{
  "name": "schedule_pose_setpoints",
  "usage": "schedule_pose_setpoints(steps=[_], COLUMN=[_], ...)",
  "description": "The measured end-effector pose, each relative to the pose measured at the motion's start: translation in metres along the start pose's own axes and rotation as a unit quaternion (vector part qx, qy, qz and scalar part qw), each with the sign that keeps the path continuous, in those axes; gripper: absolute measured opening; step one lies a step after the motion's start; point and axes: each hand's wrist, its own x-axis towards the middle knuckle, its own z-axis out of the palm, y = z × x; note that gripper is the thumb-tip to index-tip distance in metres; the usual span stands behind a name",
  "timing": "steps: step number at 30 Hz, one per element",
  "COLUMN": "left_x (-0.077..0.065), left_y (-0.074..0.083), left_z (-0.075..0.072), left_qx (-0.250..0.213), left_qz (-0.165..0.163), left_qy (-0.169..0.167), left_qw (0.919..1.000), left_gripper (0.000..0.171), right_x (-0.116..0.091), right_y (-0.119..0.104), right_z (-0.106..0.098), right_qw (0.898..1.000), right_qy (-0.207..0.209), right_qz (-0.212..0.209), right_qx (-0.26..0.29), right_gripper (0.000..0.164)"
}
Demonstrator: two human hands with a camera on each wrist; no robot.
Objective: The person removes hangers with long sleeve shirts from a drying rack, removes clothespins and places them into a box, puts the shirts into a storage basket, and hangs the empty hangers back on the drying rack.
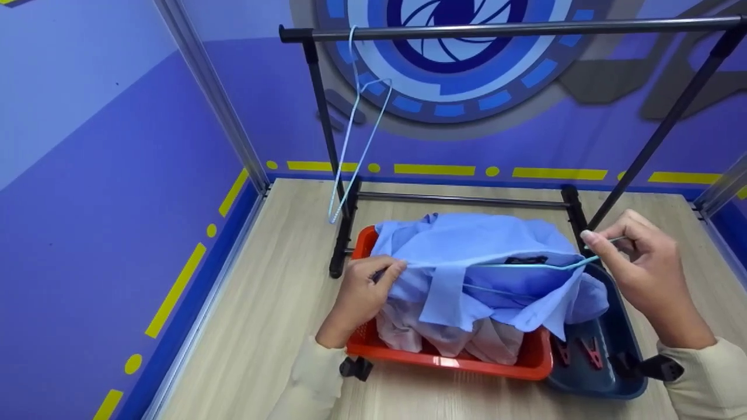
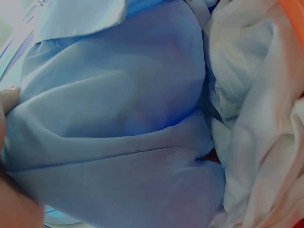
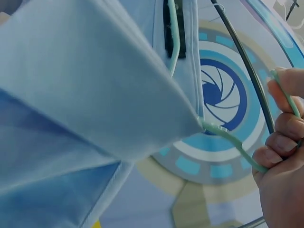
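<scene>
A light blue collared garment (image 1: 478,236) is spread above the red basket (image 1: 449,363). Through its opening runs a mint-green hanger (image 1: 528,266), partly hidden by the cloth. My right hand (image 1: 648,268) grips the hanger by its hook end, with fingers curled around the thin wire in the right wrist view. At the garment's left side, my left hand (image 1: 365,294) pinches the fabric between thumb and fingers. Whether it also holds the hanger's arm through the cloth is hidden. A dark label (image 3: 176,28) shows inside the garment.
Whitish cloth (image 1: 455,335) fills the red basket. Beside it, a dark blue tray (image 1: 618,326) holds red clothespins (image 1: 593,353). Behind stands a black clothes rack (image 1: 502,30), with another pale blue hanger (image 1: 350,137) on its bar at the left. Walls enclose the floor.
</scene>
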Motion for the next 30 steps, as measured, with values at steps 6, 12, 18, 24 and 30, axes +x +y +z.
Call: schedule_pose_setpoints(steps=[6,12,18,24,30], left_x=[0.000,0.004,0.000,-0.004,-0.003], left_y=[0.006,0.026,0.040,0.037,0.036], left_z=[0.005,0.020,0.051,0.067,0.056], left_qx=[0.109,0.156,0.208,0.235,0.168], left_qz=[-0.055,-0.012,0.046,0.028,0.017], left_qy=[-0.025,0.033,0.029,0.041,0.067], left_qw=[0.9922,0.9871,0.9766,0.9706,0.9834], left_gripper=[0.019,0.024,0.050,0.036,0.028], right_x=[-0.001,-0.003,-0.002,-0.004,-0.003], right_y=[0.002,0.005,0.001,-0.003,-0.017], right_z=[0.012,0.019,0.023,0.022,0.016], right_qw=[0.997,0.995,0.996,0.996,0.998], right_qy=[-0.003,-0.019,-0.020,-0.025,-0.017], right_qz=[-0.027,-0.034,-0.040,-0.039,-0.050], right_qx=[-0.074,-0.088,-0.075,-0.075,-0.039], right_gripper=[0.016,0.015,0.016,0.019,0.025])
